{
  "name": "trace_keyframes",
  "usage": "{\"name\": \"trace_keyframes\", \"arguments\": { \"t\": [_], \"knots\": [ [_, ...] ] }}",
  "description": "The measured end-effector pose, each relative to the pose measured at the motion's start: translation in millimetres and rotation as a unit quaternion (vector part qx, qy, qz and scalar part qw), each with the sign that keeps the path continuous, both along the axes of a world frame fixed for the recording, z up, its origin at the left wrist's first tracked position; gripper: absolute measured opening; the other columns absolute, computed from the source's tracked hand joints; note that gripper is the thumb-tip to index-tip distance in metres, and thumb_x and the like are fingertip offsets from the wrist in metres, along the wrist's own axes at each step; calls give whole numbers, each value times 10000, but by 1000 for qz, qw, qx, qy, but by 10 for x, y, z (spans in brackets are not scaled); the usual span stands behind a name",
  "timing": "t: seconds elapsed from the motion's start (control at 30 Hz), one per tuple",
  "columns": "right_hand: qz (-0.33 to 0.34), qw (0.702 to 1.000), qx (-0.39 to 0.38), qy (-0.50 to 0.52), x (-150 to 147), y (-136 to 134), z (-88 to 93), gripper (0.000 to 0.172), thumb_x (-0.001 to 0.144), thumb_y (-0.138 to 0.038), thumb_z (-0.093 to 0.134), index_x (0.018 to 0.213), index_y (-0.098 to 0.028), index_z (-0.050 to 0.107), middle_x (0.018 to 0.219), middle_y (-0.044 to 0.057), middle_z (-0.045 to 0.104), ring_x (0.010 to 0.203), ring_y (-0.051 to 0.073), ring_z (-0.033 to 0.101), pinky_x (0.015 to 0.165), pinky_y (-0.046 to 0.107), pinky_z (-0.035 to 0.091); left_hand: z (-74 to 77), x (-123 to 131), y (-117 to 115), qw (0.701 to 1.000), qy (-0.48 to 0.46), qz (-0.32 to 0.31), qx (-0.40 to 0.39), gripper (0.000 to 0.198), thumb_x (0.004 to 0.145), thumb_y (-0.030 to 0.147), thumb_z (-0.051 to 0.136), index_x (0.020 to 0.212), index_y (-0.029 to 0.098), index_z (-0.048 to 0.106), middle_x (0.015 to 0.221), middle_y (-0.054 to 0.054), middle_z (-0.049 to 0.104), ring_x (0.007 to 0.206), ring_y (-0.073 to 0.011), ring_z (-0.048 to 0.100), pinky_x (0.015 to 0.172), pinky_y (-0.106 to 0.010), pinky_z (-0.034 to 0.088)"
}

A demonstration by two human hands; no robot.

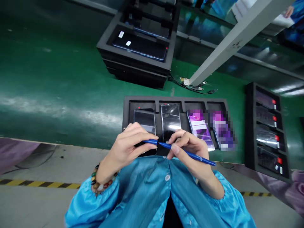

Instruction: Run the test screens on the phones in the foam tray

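Note:
My left hand (pixel 129 142) pinches a blue pen cap (pixel 150 141) between thumb and fingers. In my right hand (pixel 188 148) is the blue pen (pixel 199 158), its tip pointing left at the cap's mouth; I cannot tell whether they touch. Beneath both hands lies a black foam tray (pixel 127 110) with smartphones in its slots. A dark phone (pixel 144 117) is partly covered by my left hand. Beside it rests another dark phone (pixel 171 117). Farther right, a phone with a lit purple screen (pixel 200 126) sits by another lit phone (pixel 223 131), which is pixelated.
A stack of black foam trays (pixel 135 68) holding phones stands at the back. A grey post (pixel 220 44) rises behind the tray, with loose cables (pixel 199 90) at its foot. At right is another phone tray (pixel 251 126) on the green table (pixel 59 88). Another person's hand (pixel 289 12) shows top right.

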State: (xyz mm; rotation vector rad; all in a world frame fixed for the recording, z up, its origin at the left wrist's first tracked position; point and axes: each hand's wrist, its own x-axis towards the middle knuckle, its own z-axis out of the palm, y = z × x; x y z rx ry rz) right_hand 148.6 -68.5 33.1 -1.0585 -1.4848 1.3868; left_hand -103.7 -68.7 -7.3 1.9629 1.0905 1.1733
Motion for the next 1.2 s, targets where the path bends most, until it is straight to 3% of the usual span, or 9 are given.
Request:
{"name": "trace_keyframes", "arguments": {
  "t": [0.07,0.23,0.53,0.73,0.83,0.9,1.0,1.1,1.2],
  "knots": [
    [7,1000,5,-10,64,-2,-18,220,1045,-354,799,856,-282,714,730,12,780,969,250,790,956,478,659,14,32,15,1000,8,-14,-7,175,1022,385,821,1174,304,849,969,-36,865,837,-205,746,814,-406,532],
    [38,999,-13,21,225,6,-20,228,1014,-344,840,842,-258,718,873,18,804,791,196,776,828,414,665,105,86,84,995,44,-84,-18,200,1021,388,821,1212,331,847,959,-24,857,840,-199,732,816,-393,537],
    [45,985,169,1,502,91,-81,139,975,-261,876,925,-259,745,925,11,838,857,198,780,918,437,626,352,542,197,983,28,-167,-70,94,1058,331,769,1117,286,826,793,5,778,713,-169,654,724,-375,479],
    [166,965,202,-33,762,343,261,120,1030,-340,847,1020,-269,751,954,-6,820,900,181,769,915,401,610,644,745,389,965,55,-241,-89,154,1077,411,728,1066,290,823,796,8,772,723,-167,672,719,-344,509],
    [203,948,213,-120,1133,715,476,147,1073,-436,789,1138,-304,774,1001,-7,827,984,208,767,940,409,610,695,617,481,981,129,-140,-39,340,1062,557,717,1320,350,792,1104,-22,856,987,-239,772,882,-383,566],
    [119,930,255,-238,1555,1082,478,151,1114,-444,705,1134,-319,786,1084,24,834,1045,249,762,988,455,602,620,407,536,981,195,-14,-18,410,1060,604,699,1391,369,759,1279,-28,842,1148,-292,773,996,-432,561],
    [-18,837,262,-480,2338,1684,221,262,1118,-394,628,1275,-258,788,1270,136,827,1222,365,719,1114,593,529,403,-11,621,948,284,141,-30,361,1070,600,656,1287,339,782,1276,-43,839,1168,-325,762,1027,-459,548],
    [-11,774,186,-605,2913,2098,-124,424,1079,-174,495,1413,-170,755,1376,197,793,1227,358,724,1063,558,552,236,-342,710,911,361,194,-40,399,1079,627,595,1214,300,781,1225,-82,840,1118,-356,749,1003,-486,545],
    [-23,750,181,-636,2882,2217,-248,481,1062,-116,462,1447,-132,750,1415,240,759,1221,357,729,1027,535,560,240,-382,834,906,386,171,-20,406,1099,598,557,1221,278,775,1228,-97,833,1114,-355,736,1002,-489,542]
  ]
}}
